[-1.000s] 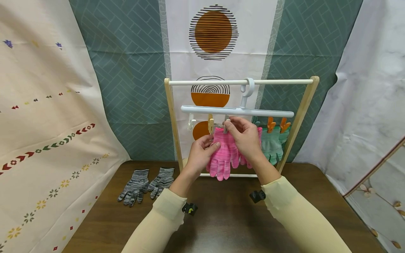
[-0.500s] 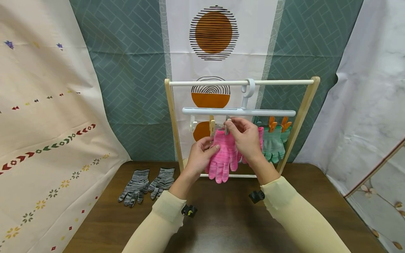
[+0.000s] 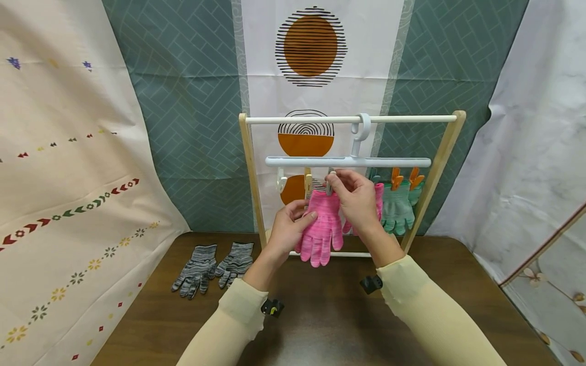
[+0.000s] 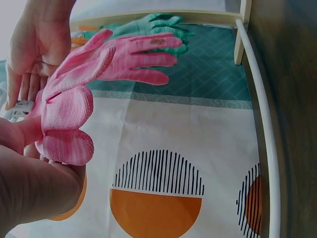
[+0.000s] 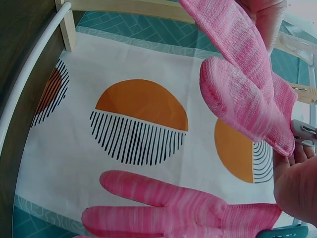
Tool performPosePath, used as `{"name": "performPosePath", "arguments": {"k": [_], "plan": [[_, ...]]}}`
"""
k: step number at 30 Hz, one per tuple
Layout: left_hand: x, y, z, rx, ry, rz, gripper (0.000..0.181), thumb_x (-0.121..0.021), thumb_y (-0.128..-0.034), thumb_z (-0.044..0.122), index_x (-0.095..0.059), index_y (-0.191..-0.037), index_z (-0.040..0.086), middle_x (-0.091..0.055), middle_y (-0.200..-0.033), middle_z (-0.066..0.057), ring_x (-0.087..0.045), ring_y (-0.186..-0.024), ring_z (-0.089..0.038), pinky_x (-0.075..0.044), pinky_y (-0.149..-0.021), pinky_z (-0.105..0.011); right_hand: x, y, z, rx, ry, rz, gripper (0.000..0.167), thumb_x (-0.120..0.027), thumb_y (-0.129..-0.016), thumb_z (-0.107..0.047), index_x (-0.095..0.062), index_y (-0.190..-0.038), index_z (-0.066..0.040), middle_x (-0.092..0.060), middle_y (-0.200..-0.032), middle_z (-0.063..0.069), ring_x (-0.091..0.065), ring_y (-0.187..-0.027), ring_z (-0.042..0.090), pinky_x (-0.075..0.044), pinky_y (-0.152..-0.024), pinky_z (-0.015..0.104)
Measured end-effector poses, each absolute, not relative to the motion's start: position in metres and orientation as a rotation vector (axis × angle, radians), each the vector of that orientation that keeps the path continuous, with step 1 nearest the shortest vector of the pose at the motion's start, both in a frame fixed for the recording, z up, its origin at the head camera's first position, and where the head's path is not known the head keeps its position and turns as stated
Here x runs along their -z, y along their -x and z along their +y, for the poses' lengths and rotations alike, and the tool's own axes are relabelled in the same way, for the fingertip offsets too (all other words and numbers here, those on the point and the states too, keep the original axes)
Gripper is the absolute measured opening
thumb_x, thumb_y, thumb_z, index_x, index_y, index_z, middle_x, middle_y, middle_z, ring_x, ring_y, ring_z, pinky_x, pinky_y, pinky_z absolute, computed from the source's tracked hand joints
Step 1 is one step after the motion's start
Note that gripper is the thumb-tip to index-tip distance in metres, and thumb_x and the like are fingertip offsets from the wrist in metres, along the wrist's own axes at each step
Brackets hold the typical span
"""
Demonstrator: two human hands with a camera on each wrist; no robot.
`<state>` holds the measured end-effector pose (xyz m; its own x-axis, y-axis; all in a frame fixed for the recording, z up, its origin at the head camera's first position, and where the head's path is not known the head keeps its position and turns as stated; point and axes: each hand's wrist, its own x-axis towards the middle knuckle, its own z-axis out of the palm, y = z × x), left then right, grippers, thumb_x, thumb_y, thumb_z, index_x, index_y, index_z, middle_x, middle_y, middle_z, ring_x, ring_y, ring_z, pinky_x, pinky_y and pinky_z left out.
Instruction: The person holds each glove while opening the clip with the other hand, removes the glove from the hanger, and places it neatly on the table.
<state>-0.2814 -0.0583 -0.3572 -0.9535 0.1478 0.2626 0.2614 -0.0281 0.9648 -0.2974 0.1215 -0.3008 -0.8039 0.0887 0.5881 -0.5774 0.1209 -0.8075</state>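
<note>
My left hand (image 3: 286,229) pinches the left side of a pink knit glove (image 3: 322,229) between thumb and fingers. At the glove's cuff, my right hand (image 3: 359,198) pinches a grey clothespin (image 3: 329,187) that hangs from the light-blue hanger (image 3: 306,161). In the right wrist view this clothespin (image 5: 303,131) sits at the cuff edge. Behind my right hand hangs a second pink glove (image 5: 183,213), held by a teal clothespin (image 5: 282,232). Green gloves (image 3: 397,208) hang from orange clothespins (image 3: 396,179) at the hanger's right end.
The hanger hooks over the white bar (image 3: 297,120) of a wooden rack (image 3: 251,168). A white clothespin (image 3: 281,180) and a yellow clothespin (image 3: 308,184) hang bare at the left. Two grey striped gloves (image 3: 196,269) lie on the brown table (image 3: 316,325) at left.
The hanger and its clothespins have shifted slightly right. The front pink glove's fingers have swung a little left and down. Both hands keep their grips.
</note>
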Motion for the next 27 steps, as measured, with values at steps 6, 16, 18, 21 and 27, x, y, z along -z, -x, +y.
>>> {"name": "performPosePath", "arguments": {"k": [6,16,18,21,27], "plan": [[0.36,0.28,-0.06,2.153,0.46,-2.12,0.041,-0.074,-0.1025,0.017,-0.064,-0.14,0.007,-0.077,-0.12,-0.013,-0.075,-0.09,-0.02,-0.061,-0.075,-0.03,0.303,0.298,0.122,-1.731,-0.469,-1.893,0.034,-0.077,-0.101,-0.027,-0.075,-0.123,-0.001,-0.078,-0.11,0.013,-0.072,-0.1,0.018,-0.058,-0.084,0.025],[0.364,0.282,-0.062,2.168,0.459,-2.095,0.038,-0.075,-0.1015,0.013,-0.066,-0.137,0.004,-0.076,-0.118,-0.017,-0.074,-0.087,-0.017,-0.06,-0.074,-0.028,0.303,0.301,0.122,-1.708,-0.46,-1.892,0.033,-0.077,-0.101,-0.027,-0.076,-0.121,-0.001,-0.078,-0.107,0.014,-0.072,-0.096,0.019,-0.058,-0.083,0.025],[0.365,0.282,-0.063,2.171,0.453,-2.097,0.037,-0.075,-0.1013,0.013,-0.066,-0.136,0.004,-0.076,-0.118,-0.017,-0.074,-0.087,-0.017,-0.06,-0.074,-0.028,0.303,0.3,0.122,-1.706,-0.459,-1.895,0.033,-0.077,-0.101,-0.027,-0.076,-0.121,-0.001,-0.078,-0.107,0.014,-0.072,-0.095,0.02,-0.058,-0.083,0.025],[0.367,0.281,-0.064,2.169,0.446,-2.102,0.037,-0.075,-0.1012,0.012,-0.066,-0.136,0.004,-0.076,-0.118,-0.017,-0.074,-0.088,-0.017,-0.06,-0.075,-0.028,0.304,0.299,0.122,-1.703,-0.456,-1.901,0.033,-0.077,-0.101,-0.028,-0.076,-0.122,-0.002,-0.078,-0.107,0.013,-0.072,-0.095,0.021,-0.058,-0.083,0.026],[0.369,0.28,-0.065,2.146,0.444,-2.111,0.035,-0.074,-0.1016,0.012,-0.067,-0.135,0.003,-0.076,-0.118,-0.017,-0.074,-0.091,-0.019,-0.06,-0.076,-0.028,0.305,0.3,0.121,-1.708,-0.448,-1.9,0.032,-0.076,-0.101,-0.027,-0.076,-0.12,-0.002,-0.078,-0.106,0.013,-0.071,-0.094,0.023,-0.058,-0.084,0.027]]}}
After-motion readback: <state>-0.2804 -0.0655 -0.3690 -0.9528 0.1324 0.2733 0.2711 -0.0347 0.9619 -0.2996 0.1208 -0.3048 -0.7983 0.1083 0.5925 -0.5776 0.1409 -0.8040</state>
